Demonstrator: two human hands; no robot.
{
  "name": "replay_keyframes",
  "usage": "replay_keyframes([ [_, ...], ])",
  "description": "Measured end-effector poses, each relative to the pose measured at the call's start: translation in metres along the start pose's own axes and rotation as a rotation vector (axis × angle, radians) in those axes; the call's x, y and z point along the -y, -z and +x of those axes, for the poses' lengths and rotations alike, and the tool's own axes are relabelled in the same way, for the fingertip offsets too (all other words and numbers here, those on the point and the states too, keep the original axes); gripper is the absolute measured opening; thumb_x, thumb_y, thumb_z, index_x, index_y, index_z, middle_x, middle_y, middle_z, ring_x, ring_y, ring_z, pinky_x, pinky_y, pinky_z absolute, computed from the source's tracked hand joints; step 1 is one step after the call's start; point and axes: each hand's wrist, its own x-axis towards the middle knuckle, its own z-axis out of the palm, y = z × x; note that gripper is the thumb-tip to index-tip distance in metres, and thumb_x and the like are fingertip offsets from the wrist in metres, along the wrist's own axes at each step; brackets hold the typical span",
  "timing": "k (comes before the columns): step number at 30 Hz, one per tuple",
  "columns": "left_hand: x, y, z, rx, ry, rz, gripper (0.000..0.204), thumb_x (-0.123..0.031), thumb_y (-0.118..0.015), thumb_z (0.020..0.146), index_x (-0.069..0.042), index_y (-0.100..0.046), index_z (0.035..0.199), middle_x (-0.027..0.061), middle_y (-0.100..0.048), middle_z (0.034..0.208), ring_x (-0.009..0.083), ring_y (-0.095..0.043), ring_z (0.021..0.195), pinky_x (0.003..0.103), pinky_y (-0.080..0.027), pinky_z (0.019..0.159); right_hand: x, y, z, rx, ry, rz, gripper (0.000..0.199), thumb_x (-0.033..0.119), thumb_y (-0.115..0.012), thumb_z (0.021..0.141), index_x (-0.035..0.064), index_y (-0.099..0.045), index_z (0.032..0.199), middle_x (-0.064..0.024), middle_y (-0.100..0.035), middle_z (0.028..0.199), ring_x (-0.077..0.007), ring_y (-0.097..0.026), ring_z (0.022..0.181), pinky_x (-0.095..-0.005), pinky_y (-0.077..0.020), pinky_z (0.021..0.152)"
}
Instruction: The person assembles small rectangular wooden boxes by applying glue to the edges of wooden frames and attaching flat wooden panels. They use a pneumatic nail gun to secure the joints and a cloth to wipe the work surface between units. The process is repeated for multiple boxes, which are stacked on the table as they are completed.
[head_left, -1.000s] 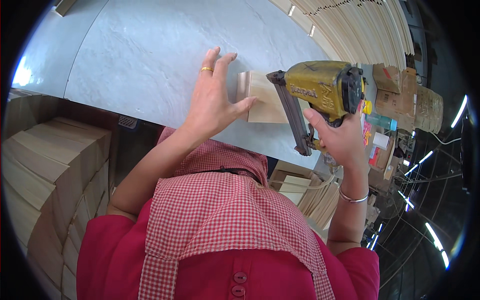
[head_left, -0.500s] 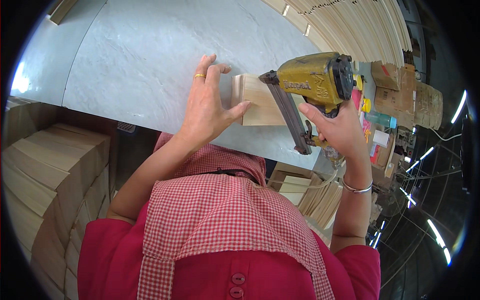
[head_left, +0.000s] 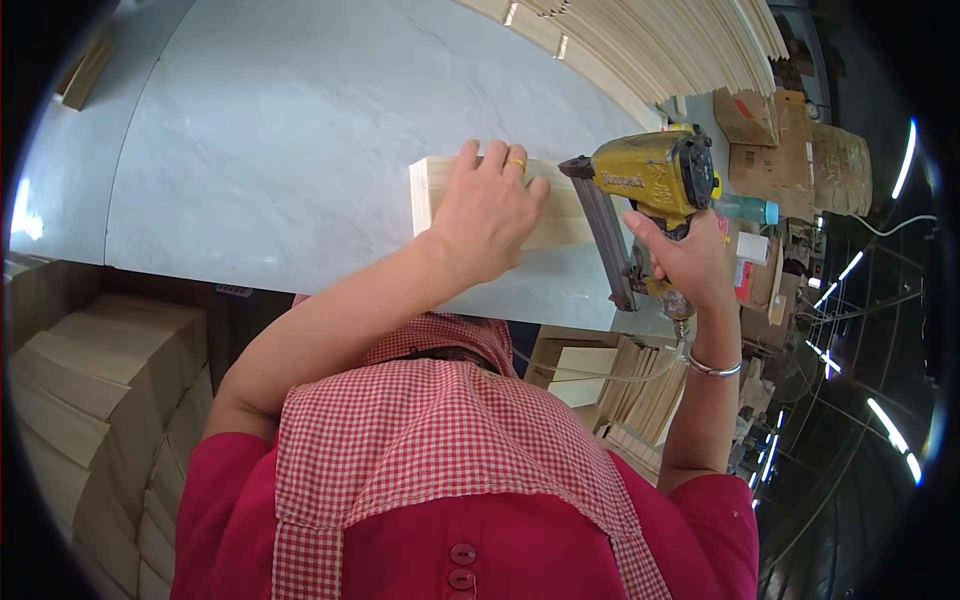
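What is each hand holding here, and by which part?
Right hand grips the yellow nail gun by its handle; left hand presses flat on the wooden piece.

Over the last second the wooden block [head_left: 560, 205] has come further out from under the left hand [head_left: 487, 215]: its left end now shows past the fingers, where the hand had covered it. The hand's fingers have drawn together along the block's top edge. The right hand [head_left: 690, 262] has carried the yellow nail gun [head_left: 650, 190] slightly rightward, its nose at the block's right end.
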Motion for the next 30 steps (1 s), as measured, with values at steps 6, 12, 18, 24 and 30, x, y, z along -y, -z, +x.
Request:
replay_keyframes([
  [6, 0.007, -0.002, 0.003, -0.018, -0.004, -0.103, 0.062, -0.033, -0.086, 0.06, -0.006, -0.065, 0.112, 0.0224, -0.055, 0.131, 0.0373, -0.05, 0.124, 0.054, -0.035, 0.11, -0.008, -0.003, 0.005, 0.034, -0.013, 0.013, 0.029, 0.021, -0.079, 0.089, -0.0009, -0.071, 0.106, 0.0009, -0.061, 0.066, -0.0059, -0.05, 0.05, -0.0267, -0.0402, 0.046],
  [12, 0.007, 0.0, 0.003, -0.008, 0.004, -0.105, 0.06, -0.034, -0.086, 0.06, -0.006, -0.066, 0.11, 0.0222, -0.056, 0.13, 0.0373, -0.05, 0.124, 0.054, -0.035, 0.111, -0.01, -0.005, 0.008, 0.014, 0.01, 0.036, 0.032, 0.022, -0.08, 0.089, -0.0015, -0.07, 0.109, 0.0009, -0.062, 0.066, -0.0063, -0.05, 0.049, -0.027, -0.0412, 0.046],
  [18, 0.005, 0.002, 0.005, 0.002, 0.004, -0.109, 0.06, -0.034, -0.086, 0.059, -0.006, -0.066, 0.109, 0.0214, -0.056, 0.13, 0.0369, -0.05, 0.123, 0.054, -0.036, 0.11, -0.023, -0.009, 0.005, 0.014, -0.074, 0.105, 0.036, 0.025, -0.081, 0.088, -0.0021, -0.069, 0.108, 0.0011, -0.061, 0.064, -0.0068, -0.049, 0.048, -0.0267, -0.0421, 0.046],
  [24, 0.005, -0.002, 0.002, -0.051, -0.011, -0.114, 0.062, -0.033, -0.085, 0.06, -0.006, -0.065, 0.111, 0.0203, -0.056, 0.13, 0.0371, -0.05, 0.121, 0.052, -0.037, 0.109, -0.029, -0.012, -0.003, -0.05, -0.102, 0.115, 0.036, 0.028, -0.082, 0.087, -0.0019, -0.07, 0.105, 0.0017, -0.06, 0.063, -0.006, -0.05, 0.048, -0.0264, -0.0412, 0.046],
  [30, 0.015, 0.013, -0.005, -0.148, 0.062, -0.26, 0.066, -0.033, -0.085, 0.064, -0.008, -0.062, 0.121, 0.0207, -0.06, 0.125, 0.0384, -0.055, 0.117, 0.05, -0.043, 0.105, -0.046, -0.009, -0.025, -0.469, -0.04, 0.19, 0.029, 0.027, -0.078, 0.091, 0.0002, -0.068, 0.094, 0.0026, -0.059, 0.066, -0.0047, -0.05, 0.05, -0.0231, -0.0381, 0.045],
])
